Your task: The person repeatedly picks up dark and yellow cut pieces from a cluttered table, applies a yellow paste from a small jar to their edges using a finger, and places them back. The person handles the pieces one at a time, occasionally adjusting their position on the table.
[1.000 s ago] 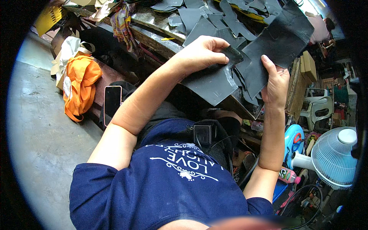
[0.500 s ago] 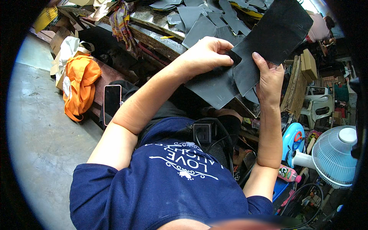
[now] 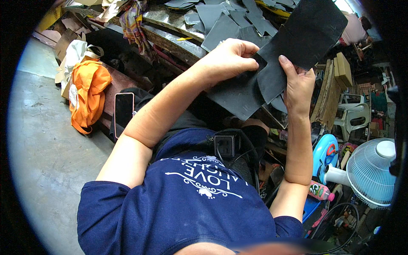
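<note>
A flat black leather-like sheet point(image 3: 312, 36) is raised in front of me, its upper part tilted away to the right. My right hand point(image 3: 298, 87) grips its lower edge, thumb on the face towards me and fingers behind. At the sheet's left corner, the thumb and fingers of my left hand point(image 3: 231, 59) pinch a small dark part; whether it belongs to the same sheet is hard to make out. Below my hands lies a larger dark grey sheet point(image 3: 240, 100). Several more cut dark pieces point(image 3: 221, 32) are heaped on the workbench point(image 3: 170, 44) beyond.
A phone point(image 3: 124, 114) and an orange bag point(image 3: 89, 93) are at the left. On the right stand a fan point(image 3: 372, 170), a pink bottle point(image 3: 318, 191), a white plastic chair point(image 3: 355, 117) and a wooden bench point(image 3: 325, 100). Another person point(image 3: 353, 29) sits at the far right.
Almost nothing differs. My left hand has risen very slightly at the sheet's corner; both hands keep their hold.
</note>
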